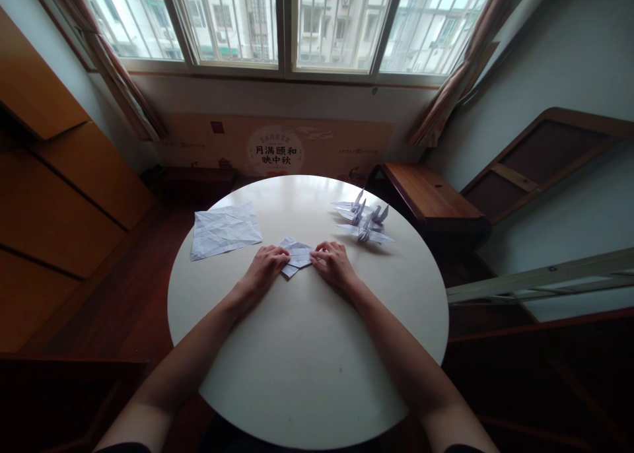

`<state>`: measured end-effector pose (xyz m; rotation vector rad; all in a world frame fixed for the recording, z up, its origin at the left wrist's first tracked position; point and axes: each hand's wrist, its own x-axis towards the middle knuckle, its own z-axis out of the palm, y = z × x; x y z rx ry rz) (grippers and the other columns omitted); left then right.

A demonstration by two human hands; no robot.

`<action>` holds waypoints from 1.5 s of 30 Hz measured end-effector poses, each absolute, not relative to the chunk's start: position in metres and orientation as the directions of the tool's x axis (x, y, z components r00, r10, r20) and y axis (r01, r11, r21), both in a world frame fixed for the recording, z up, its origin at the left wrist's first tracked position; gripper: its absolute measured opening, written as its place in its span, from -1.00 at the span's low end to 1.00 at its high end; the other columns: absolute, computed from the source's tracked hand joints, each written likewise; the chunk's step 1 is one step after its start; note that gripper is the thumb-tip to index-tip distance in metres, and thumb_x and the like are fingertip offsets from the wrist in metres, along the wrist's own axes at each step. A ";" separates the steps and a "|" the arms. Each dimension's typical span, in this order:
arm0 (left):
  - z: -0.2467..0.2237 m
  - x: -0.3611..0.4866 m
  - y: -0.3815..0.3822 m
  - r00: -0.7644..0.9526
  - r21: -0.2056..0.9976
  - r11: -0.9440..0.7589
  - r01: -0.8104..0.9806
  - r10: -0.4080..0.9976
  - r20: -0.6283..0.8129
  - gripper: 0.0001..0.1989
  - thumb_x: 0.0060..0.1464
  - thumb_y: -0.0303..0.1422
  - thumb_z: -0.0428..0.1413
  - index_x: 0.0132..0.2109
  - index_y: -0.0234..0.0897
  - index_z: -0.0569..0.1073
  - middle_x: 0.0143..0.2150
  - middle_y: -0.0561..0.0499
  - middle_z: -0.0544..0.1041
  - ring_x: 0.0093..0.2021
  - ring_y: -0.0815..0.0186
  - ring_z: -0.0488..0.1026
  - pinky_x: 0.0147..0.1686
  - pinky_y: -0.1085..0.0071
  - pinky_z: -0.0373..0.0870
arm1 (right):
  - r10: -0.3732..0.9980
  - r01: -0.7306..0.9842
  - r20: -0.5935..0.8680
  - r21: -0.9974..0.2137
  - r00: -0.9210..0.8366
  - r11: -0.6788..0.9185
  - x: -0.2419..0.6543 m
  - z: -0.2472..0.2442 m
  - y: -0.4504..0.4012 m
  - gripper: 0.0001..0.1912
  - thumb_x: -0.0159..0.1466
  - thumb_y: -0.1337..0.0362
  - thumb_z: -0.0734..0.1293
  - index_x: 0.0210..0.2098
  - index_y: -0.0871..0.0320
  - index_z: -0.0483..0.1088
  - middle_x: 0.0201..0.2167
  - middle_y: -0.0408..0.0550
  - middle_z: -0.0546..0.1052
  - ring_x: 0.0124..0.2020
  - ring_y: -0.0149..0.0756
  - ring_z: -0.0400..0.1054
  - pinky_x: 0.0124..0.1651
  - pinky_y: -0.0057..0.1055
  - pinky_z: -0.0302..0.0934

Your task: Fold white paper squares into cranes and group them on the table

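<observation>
White folded-paper packet (pixel 300 254), pinched at opposite edges by left fingers (pixel 282 255) and right fingers (pixel 319 252), likely light, easily creased, best held there.

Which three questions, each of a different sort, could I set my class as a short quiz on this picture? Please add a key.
1. True or false: the left hand and the right hand both touch the folded paper.

2. Multiple choice: where do the paper birds stand?
A) To the left of the left hand
B) Farther off than the right hand, and to its right
C) Between the two hands

3. Fill the gap: the flat, creased sheet lies toward the ____ edge of the round white table, as the person sees it.

Key: 1 true; 2 B; 3 left.
</observation>
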<state>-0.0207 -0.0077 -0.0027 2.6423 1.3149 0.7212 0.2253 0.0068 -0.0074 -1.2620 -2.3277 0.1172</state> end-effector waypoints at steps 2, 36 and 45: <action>0.000 -0.022 -0.008 0.486 0.294 -0.597 0.747 0.791 0.372 -0.80 0.23 -0.40 0.03 -0.14 -0.18 0.56 -0.11 -0.04 0.56 -0.09 0.20 0.43 -0.03 0.19 0.27 | 0.812 0.770 0.364 -0.296 -0.456 0.565 0.228 -0.007 0.007 -0.76 0.25 0.05 0.34 -0.17 -0.01 0.56 -0.10 -0.02 0.48 -0.08 -0.14 0.24 0.03 -0.16 0.02; 0.020 -0.035 -0.013 0.598 0.515 -0.660 0.548 0.739 0.310 -0.07 -0.02 -0.18 0.27 0.39 -0.11 -0.02 0.28 -0.17 0.27 0.18 0.02 0.31 0.16 0.09 0.23 | 0.829 0.611 0.528 -0.599 -0.185 0.518 0.229 -0.009 0.014 -0.67 0.41 0.13 0.08 -0.26 0.12 0.40 -0.34 -0.03 0.45 -0.37 -0.28 0.34 -0.26 -0.39 0.21; 0.007 -0.027 0.000 0.242 0.796 -0.482 0.365 0.875 0.419 -0.69 0.17 -0.18 0.10 -0.08 -0.31 0.51 -0.19 -0.09 0.58 -0.17 0.19 0.51 -0.16 0.30 0.45 | 0.815 0.594 0.547 -0.597 -0.191 0.540 0.226 -0.007 0.011 -0.68 0.39 0.14 0.11 -0.08 0.11 0.42 -0.23 0.02 0.48 -0.26 -0.21 0.37 -0.12 -0.27 0.27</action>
